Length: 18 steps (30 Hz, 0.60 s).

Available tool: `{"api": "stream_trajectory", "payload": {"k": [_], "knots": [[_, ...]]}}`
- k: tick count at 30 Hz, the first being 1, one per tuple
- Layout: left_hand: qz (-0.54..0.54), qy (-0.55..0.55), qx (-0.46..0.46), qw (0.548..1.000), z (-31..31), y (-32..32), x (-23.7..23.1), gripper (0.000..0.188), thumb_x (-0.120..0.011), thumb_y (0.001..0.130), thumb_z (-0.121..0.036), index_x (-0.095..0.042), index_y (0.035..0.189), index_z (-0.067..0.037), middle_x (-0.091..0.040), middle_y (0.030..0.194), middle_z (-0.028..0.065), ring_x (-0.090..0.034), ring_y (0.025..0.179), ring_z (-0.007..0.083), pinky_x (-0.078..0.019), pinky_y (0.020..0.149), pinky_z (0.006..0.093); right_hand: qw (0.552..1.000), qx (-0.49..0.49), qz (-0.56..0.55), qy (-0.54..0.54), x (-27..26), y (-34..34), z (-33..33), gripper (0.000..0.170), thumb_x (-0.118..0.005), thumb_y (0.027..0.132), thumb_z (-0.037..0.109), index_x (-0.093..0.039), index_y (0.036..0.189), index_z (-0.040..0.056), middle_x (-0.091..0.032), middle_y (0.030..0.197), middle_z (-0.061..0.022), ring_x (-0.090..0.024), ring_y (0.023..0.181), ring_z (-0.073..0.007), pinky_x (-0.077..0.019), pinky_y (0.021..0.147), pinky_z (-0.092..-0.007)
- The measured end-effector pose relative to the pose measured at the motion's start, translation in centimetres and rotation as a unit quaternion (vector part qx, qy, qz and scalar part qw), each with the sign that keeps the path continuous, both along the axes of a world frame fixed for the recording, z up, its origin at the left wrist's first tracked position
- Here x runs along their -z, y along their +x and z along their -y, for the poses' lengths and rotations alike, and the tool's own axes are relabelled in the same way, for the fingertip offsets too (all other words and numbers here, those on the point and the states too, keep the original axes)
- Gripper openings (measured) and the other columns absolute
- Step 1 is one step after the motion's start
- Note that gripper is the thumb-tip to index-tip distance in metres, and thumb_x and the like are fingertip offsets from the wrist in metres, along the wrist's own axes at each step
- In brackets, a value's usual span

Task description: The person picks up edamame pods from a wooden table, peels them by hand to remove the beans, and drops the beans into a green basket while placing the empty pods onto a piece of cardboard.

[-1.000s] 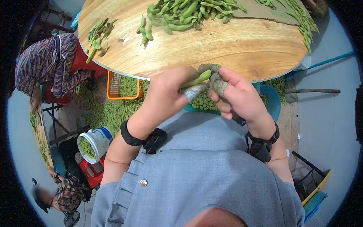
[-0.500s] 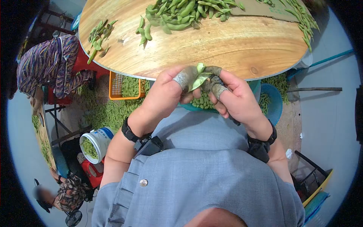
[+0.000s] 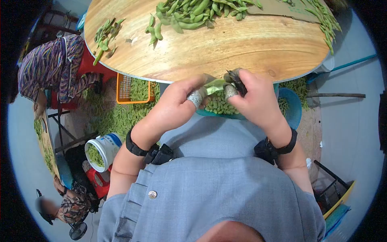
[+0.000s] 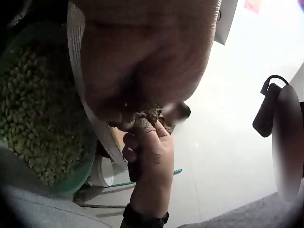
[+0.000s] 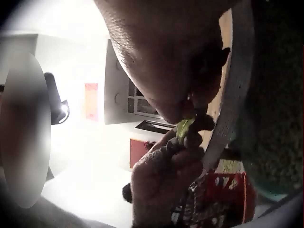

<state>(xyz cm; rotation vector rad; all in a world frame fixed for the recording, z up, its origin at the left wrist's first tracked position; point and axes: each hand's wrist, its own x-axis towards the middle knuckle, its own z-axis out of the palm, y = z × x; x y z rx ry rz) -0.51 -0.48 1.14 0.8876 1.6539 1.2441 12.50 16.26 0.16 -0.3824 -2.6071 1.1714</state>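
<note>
A green pod (image 3: 215,86), pale and split-looking, lies between the two hands above a bowl of shelled beans (image 3: 219,105). The left hand (image 3: 173,103) pinches its left end with wrapped thumb and forefinger. At its right end the right hand (image 3: 258,101) grips with wrapped fingertips, dark pod scraps beside them. In the right wrist view the pod (image 5: 185,127) shows bright between the fingertips; the left wrist view shows the right hand (image 4: 153,161) beyond the left palm (image 4: 147,52). A heap of unopened pods (image 3: 193,14) lies on the wooden table (image 3: 242,48).
A small pod pile (image 3: 107,36) sits at the table's left. Below stand an orange basket (image 3: 123,88), a white bucket (image 3: 104,151) of pods and a blue basin (image 3: 292,107). Pods cover the floor (image 3: 117,119). Two other people are at the left.
The pod has gone from whole to split-looking. Compared with half a second ago, the left hand has turned and the right hand's fingers have drawn in near the pod's right end.
</note>
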Motion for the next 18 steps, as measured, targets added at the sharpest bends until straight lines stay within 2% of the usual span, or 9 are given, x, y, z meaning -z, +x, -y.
{"api": "stream_trajectory", "payload": {"k": [3, 6, 8, 9, 11, 12, 16, 17, 18], "knots": [[-0.188, -0.017, -0.044, 0.981, 0.2, -0.3, 0.5, 0.031, -0.044, 0.087, 0.002, -0.054, 0.116, 0.002, -0.059, 0.09, 0.0018, -0.056, 0.081, 0.0108, -0.0471, 0.072, 0.0242, 0.999, 0.017, -0.009, 0.047, 0.4, 0.9, 0.6, 0.02, -0.064, 0.07, 0.014, -0.056, 0.082, 0.0, -0.058, 0.076, -0.0197, -0.058, 0.072, -0.0402, -0.0482, 0.062, -0.0432], [-0.192, 0.012, -0.031, 0.981, -0.2, 0.1, 1.4, 0.029, -0.047, 0.089, 0.003, -0.052, 0.117, 0.003, -0.06, 0.097, 0.0056, -0.059, 0.082, 0.0123, -0.0496, 0.074, 0.0259, 0.999, -0.014, -0.035, 0.034, 0.2, 1.4, 0.9, 0.022, -0.065, 0.073, 0.015, -0.058, 0.087, 0.0002, -0.058, 0.073, -0.0197, -0.059, 0.066, -0.0376, -0.0481, 0.06, -0.0433], [-0.144, 0.064, -0.024, 0.987, -0.7, 1.2, 0.9, 0.03, -0.05, 0.091, 0.001, -0.047, 0.121, 0.003, -0.061, 0.1, 0.0077, -0.06, 0.085, 0.0123, -0.0514, 0.076, 0.0267, 0.981, 0.075, 0.001, -0.176, -0.4, 0.8, 1.0, 0.019, -0.065, 0.08, 0.014, -0.059, 0.093, 0.0012, -0.058, 0.065, -0.0116, -0.058, 0.054, -0.0242, -0.0467, 0.052, -0.035], [-0.144, 0.066, -0.022, 0.987, -0.8, 1.4, 0.9, 0.03, -0.05, 0.091, 0.001, -0.047, 0.121, 0.003, -0.061, 0.1, 0.0077, -0.06, 0.085, 0.0123, -0.0514, 0.076, 0.0267, 0.982, 0.077, 0.001, -0.175, -0.1, 0.5, 0.8, 0.019, -0.065, 0.08, 0.014, -0.059, 0.093, 0.0012, -0.058, 0.065, -0.0116, -0.058, 0.054, -0.0242, -0.0467, 0.052, -0.035], [-0.081, 0.043, -0.055, 0.994, -0.7, 1.5, 1.1, 0.032, -0.05, 0.092, 0.0, -0.045, 0.124, 0.003, -0.061, 0.1, 0.0083, -0.06, 0.085, 0.0118, -0.0517, 0.073, 0.0269, 0.893, 0.072, 0.019, -0.444, 0.8, -0.2, 0.6, 0.013, -0.062, 0.088, 0.013, -0.061, 0.095, 0.0026, -0.055, 0.06, -0.0005, -0.051, 0.049, -0.0081, -0.041, 0.046, -0.0238], [-0.091, 0.057, -0.052, 0.993, -0.6, 1.3, 1.3, 0.03, -0.05, 0.093, -0.004, -0.047, 0.122, 0.002, -0.061, 0.095, 0.0062, -0.059, 0.079, 0.0105, -0.0498, 0.067, 0.0253, 0.867, 0.064, 0.008, -0.495, 0.3, -0.2, 0.7, 0.009, -0.059, 0.091, 0.011, -0.061, 0.096, 0.0036, -0.052, 0.063, 0.0057, -0.045, 0.05, -0.0015, -0.0362, 0.044, -0.0177], [-0.121, -0.051, 0.003, 0.991, 0.3, 0.6, 1.3, 0.026, -0.05, 0.094, -0.008, -0.05, 0.118, 0.002, -0.06, 0.089, 0.0032, -0.055, 0.072, 0.0093, -0.0449, 0.06, 0.0226, 0.864, 0.046, 0.01, -0.502, 0.0, -0.5, 0.6, 0.01, -0.059, 0.091, 0.011, -0.061, 0.097, 0.0031, -0.053, 0.063, 0.004, -0.046, 0.051, -0.0029, -0.0364, 0.044, -0.0189], [0.111, -0.004, -0.048, 0.993, 0.6, 0.7, 1.5, 0.025, -0.047, 0.09, -0.004, -0.054, 0.113, 0.002, -0.061, 0.085, 0.0092, -0.059, 0.074, 0.0169, -0.0467, 0.064, 0.0274, 0.814, 0.027, -0.002, -0.581, 0.1, -0.6, 0.6, 0.011, -0.059, 0.091, 0.011, -0.061, 0.098, 0.0031, -0.054, 0.065, 0.0036, -0.046, 0.052, -0.0027, -0.0359, 0.044, -0.0188], [0.337, 0.044, -0.096, 0.936, 0.6, 0.7, 1.6, 0.026, -0.044, 0.085, 0.0, -0.057, 0.108, 0.002, -0.063, 0.082, 0.0152, -0.062, 0.076, 0.0245, -0.0485, 0.069, 0.0322, 0.757, 0.008, -0.015, -0.654, 0.3, -0.7, 0.5, 0.011, -0.058, 0.092, 0.011, -0.06, 0.098, 0.003, -0.054, 0.068, 0.0032, -0.047, 0.053, -0.0025, -0.0354, 0.044, -0.0187]]}}
